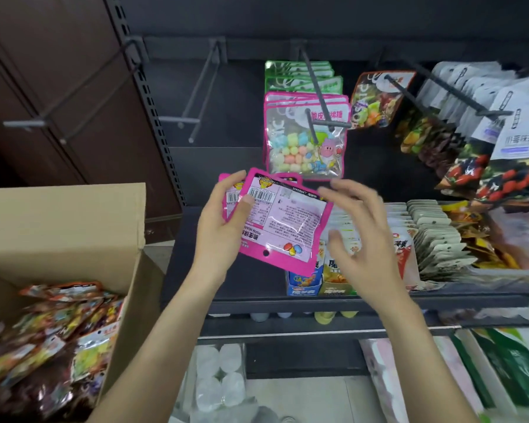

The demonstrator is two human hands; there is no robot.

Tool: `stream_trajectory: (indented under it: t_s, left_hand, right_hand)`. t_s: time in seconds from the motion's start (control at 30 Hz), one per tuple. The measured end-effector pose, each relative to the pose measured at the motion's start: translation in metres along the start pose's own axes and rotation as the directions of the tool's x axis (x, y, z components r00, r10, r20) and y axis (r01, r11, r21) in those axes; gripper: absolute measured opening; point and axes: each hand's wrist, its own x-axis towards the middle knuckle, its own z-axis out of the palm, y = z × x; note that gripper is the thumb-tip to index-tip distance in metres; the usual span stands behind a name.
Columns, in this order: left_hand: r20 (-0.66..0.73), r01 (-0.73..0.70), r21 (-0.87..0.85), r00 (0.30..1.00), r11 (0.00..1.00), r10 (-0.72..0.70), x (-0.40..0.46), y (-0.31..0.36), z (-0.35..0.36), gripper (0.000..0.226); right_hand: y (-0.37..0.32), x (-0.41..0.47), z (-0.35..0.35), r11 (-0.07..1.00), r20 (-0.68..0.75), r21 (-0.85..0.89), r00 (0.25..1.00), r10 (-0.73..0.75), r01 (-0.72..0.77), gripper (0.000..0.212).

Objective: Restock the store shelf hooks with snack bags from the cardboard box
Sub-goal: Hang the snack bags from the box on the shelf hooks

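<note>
head view: the left hand [223, 221] grips a small fan of pink snack bags [283, 222], back side up with barcodes showing, thumb pressed across the labels and fingers curled behind. the bags sit upside down, so the hang hole [266, 253] points down toward the person, away from the hook. the right hand [359, 236] floats just beside the bags' right edge, fingers spread and loose, holding nothing; it is blurred, so whether a fingertip touches the bag i cannot tell.

risks from here, as i judge them: with the hole at the wrong end, the bags need turning before they can go on, and a one-handed flip of a slippery fan could let one slide out onto the lower shelf [348, 296] of packets. hung back side out, they would not match the pink bags on the hook [306, 138] just above. the hook tip [313, 141] is thin, and a missed hole would crumple the header.

the cardboard box [74, 227] stands open at the left, well apart from the hands, still holding mixed snack bags [52, 331]. two bare hooks [196, 96] stick out left of the pink row.

both forearms reach up and forward, wrists bent slightly inward toward each other.
</note>
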Motion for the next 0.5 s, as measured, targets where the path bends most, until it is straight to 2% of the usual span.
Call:
stream_trajectory:
  t_s: [0.1,0.17,0.23,0.3,0.37,0.43,0.5]
  left_hand:
    - [0.047,0.024,-0.026,0.999,0.999,-0.022,0.000,0.001,0.002,0.031]
    - [0.088,0.011,0.003,0.996,1.000,-0.011,0.000,0.001,0.002,0.033]
    - [0.088,-0.010,0.032,0.996,0.999,0.007,0.003,0.001,-0.001,0.032]
    - [0.059,-0.039,0.065,0.998,0.997,0.035,0.006,0.001,-0.007,0.026]
    - [0.032,-0.140,0.180,0.990,0.974,0.137,0.009,-0.001,-0.015,0.023]
    - [0.037,-0.224,0.273,0.974,0.936,0.223,0.008,0.000,-0.024,0.028]
    - [0.099,-0.275,0.282,0.961,0.919,0.257,0.006,0.002,-0.032,0.037]
  right_hand:
    - [0.007,-0.002,0.001,0.955,0.234,-0.183,0.954,-0.189,0.234,0.051]
    - [0.012,0.003,-0.003,0.927,0.293,-0.184,0.918,-0.266,0.327,0.040]
    - [0.010,0.007,-0.010,0.937,0.273,-0.119,0.918,-0.288,0.330,0.033]
    - [0.000,0.012,-0.013,0.978,0.167,-0.028,0.966,-0.200,0.207,0.026]
    - [-0.011,0.019,-0.013,0.990,0.034,0.139,0.999,0.028,-0.033,0.014]
    - [-0.015,0.028,-0.012,0.900,-0.046,0.374,0.965,0.258,-0.223,0.005]
    - [-0.015,0.034,-0.011,0.829,-0.058,0.480,0.932,0.357,-0.288,0.014]
